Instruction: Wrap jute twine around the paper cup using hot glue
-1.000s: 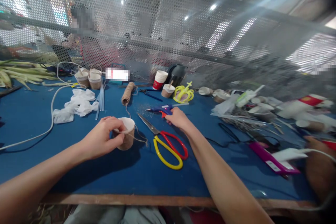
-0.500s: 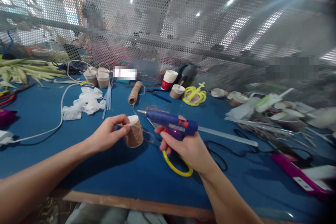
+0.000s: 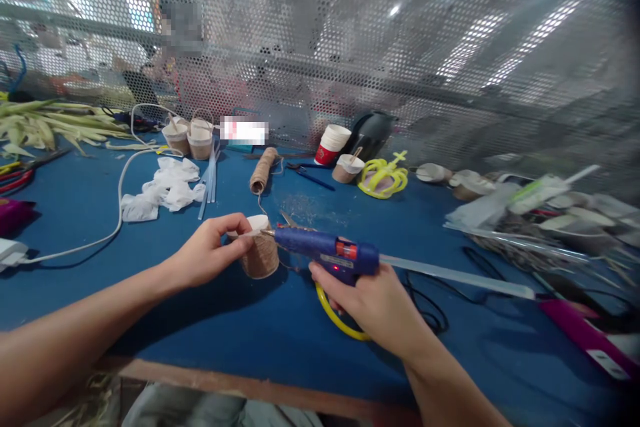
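Observation:
My left hand point(image 3: 207, 257) pinches the rim of a small paper cup wrapped in brown twine point(image 3: 260, 255), which stands on the blue table point(image 3: 260, 327). My right hand point(image 3: 373, 300) grips a blue hot-glue gun point(image 3: 327, 252) with a clear glue stick sticking out behind it. The gun's metal nozzle touches the cup's upper rim next to my left fingers. A strand of twine runs from the cup to a twine spool point(image 3: 262, 170) farther back. Yellow-handled scissors point(image 3: 340, 317) lie under my right hand, mostly hidden.
White crumpled tissue point(image 3: 163, 188) and a white cable point(image 3: 117, 203) lie at the left. Twine-wrapped cups point(image 3: 190, 139), a red-and-white cup point(image 3: 331, 145), a yellow crown shape point(image 3: 383, 179) and clutter at the right point(image 3: 525, 210) line the back. A perforated metal screen point(image 3: 350, 47) rises behind; a person sits beyond it.
My right hand picked the glue gun up from the table and brought it left until the nozzle met the cup's rim. My left hand kept hold of the cup.

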`<move>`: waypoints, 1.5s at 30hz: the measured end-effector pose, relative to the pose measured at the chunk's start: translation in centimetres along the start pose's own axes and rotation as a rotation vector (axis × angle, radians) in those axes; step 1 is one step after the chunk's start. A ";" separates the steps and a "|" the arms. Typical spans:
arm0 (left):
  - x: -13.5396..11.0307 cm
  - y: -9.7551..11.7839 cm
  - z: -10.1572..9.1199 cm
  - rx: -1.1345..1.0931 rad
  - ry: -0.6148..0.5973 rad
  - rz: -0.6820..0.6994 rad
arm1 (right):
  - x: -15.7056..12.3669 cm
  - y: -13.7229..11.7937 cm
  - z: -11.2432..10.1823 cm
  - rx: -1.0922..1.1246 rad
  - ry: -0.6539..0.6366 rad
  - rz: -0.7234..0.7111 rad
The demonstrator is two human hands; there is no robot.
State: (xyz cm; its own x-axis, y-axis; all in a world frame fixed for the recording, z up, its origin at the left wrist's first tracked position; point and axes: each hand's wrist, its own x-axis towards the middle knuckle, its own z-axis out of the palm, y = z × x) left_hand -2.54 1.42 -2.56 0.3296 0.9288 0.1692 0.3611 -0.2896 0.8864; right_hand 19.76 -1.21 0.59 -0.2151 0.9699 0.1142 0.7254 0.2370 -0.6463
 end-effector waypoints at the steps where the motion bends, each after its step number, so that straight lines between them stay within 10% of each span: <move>1: 0.0 0.0 0.0 -0.003 0.004 0.003 | 0.0 0.1 0.1 -0.023 0.000 -0.024; 18: 0.0 -0.2 0.0 -0.077 -0.014 0.006 | 0.0 0.9 -0.4 -0.375 0.002 -0.323; 45: -0.1 -0.4 0.1 -0.171 -0.039 0.037 | 0.1 0.5 0.1 -0.176 0.141 -0.206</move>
State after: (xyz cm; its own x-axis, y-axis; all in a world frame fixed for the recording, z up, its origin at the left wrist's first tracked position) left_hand -2.59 1.45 -2.98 0.3745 0.9077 0.1894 0.1953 -0.2769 0.9409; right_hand 20.06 -0.99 0.21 -0.2860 0.8956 0.3408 0.7804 0.4241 -0.4596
